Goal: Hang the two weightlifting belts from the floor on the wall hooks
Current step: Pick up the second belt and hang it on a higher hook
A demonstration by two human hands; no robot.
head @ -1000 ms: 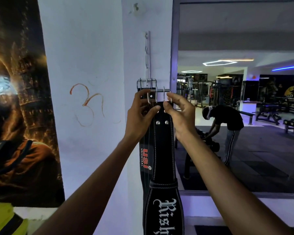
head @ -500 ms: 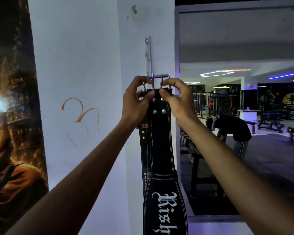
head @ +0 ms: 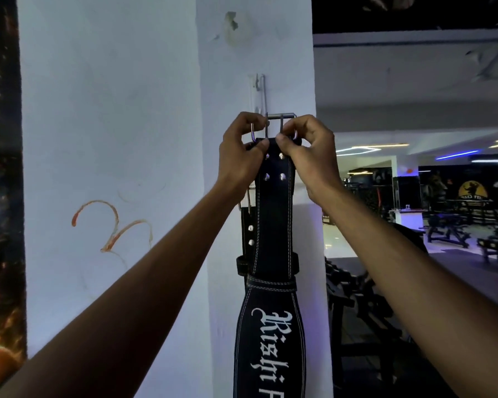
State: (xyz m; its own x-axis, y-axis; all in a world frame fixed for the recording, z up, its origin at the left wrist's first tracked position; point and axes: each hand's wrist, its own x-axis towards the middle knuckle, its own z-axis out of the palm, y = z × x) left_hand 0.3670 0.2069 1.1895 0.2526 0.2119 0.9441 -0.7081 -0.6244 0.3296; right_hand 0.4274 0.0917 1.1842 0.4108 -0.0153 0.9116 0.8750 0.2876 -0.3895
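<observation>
A black weightlifting belt (head: 273, 214) with white gothic lettering hangs down the white pillar. Its steel buckle (head: 281, 123) is raised against the lower end of the vertical metal hook strip (head: 258, 90). My left hand (head: 239, 156) pinches the buckle's left side and the belt's top edge. My right hand (head: 308, 156) pinches the right side. Behind it, lower and to the left, a second black belt (head: 247, 234) hangs with its buckle partly hidden by my left wrist. Whether the front buckle sits on a hook I cannot tell.
The white pillar (head: 227, 254) meets a white wall bearing an orange painted symbol (head: 110, 225). A dark poster (head: 0, 196) covers the far left. To the right a large mirror (head: 414, 196) shows gym benches and blue lights.
Both hands have lifted the front belt's buckle up the pillar to the bottom of the hook strip. The second belt now shows lower behind it.
</observation>
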